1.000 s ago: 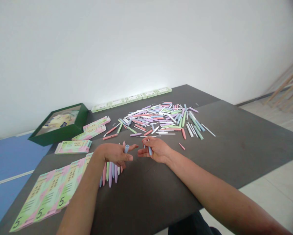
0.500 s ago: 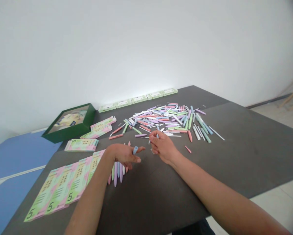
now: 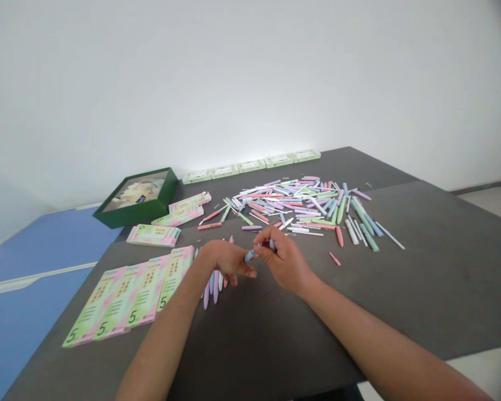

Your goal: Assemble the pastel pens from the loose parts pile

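My left hand [image 3: 228, 259] is closed round a light-blue pen barrel [image 3: 249, 255], whose end sticks out between thumb and forefinger. At that end, the thumb and forefinger of my right hand [image 3: 284, 260] pinch a part I cannot make out. Another blue pen piece [image 3: 272, 244] shows in the curl of my right fingers. Below and behind my left hand lies a row of pastel pens [image 3: 210, 291], partly hidden by it. Beyond both hands spreads a loose pile of pastel pen barrels, caps and thin white refills [image 3: 292, 207].
Flat pink-and-green cartons [image 3: 144, 295] marked 5 overlap at the left, with more cartons [image 3: 154, 235] behind. A green box [image 3: 138, 213] with plastic packets stands at the far left. Pale-green boxes [image 3: 251, 166] line the wall. One small pink piece [image 3: 334, 259] lies right of my hand.
My hands have come together: the right fingers now meet the end of the blue barrel in my left hand. The view has shifted, so the table's things sit further right.
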The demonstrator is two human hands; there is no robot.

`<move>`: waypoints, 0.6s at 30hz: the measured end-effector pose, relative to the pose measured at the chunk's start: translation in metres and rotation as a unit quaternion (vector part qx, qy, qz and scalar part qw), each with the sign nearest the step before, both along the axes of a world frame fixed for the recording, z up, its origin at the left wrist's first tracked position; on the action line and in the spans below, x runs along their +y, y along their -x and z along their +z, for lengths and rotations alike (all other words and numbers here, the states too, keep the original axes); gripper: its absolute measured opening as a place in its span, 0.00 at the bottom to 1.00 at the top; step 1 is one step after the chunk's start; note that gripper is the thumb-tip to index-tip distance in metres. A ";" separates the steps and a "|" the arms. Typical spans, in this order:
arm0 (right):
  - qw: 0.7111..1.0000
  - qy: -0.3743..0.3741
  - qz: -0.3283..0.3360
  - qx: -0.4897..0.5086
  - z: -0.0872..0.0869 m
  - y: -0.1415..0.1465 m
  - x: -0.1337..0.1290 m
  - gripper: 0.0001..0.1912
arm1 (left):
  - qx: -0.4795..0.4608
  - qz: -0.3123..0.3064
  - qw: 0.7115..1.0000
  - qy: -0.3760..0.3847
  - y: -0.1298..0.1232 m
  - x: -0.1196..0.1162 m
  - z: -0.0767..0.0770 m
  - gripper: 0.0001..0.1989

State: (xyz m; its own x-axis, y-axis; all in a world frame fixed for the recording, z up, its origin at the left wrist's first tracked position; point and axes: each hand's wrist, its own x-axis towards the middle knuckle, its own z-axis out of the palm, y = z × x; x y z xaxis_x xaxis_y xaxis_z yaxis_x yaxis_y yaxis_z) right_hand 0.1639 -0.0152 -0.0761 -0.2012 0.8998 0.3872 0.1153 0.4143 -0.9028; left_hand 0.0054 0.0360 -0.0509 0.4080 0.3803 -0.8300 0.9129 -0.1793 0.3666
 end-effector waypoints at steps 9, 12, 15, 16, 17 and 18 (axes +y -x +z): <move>0.999 0.009 0.016 -0.030 -0.006 -0.001 -0.001 0.04 | -0.004 -0.011 1.000 -0.016 0.002 -0.002 0.000 0.19; 0.999 0.015 0.039 -0.029 -0.006 -0.002 -0.001 0.04 | -0.010 -0.015 1.000 -0.017 0.002 -0.003 0.004 0.18; 0.998 0.022 0.063 -0.017 -0.006 -0.002 -0.002 0.05 | -0.014 -0.021 1.000 -0.017 0.002 -0.004 0.010 0.17; 0.997 0.023 0.071 -0.009 -0.006 -0.002 -0.003 0.07 | -0.016 -0.024 0.999 -0.017 0.002 -0.005 0.013 0.16; 0.996 0.025 0.080 0.000 -0.006 -0.002 -0.004 0.09 | -0.018 -0.027 0.999 -0.018 0.002 -0.005 0.015 0.15; 0.996 0.027 0.089 0.012 -0.006 -0.002 -0.004 0.12 | -0.020 -0.030 0.999 -0.019 0.002 -0.006 0.017 0.15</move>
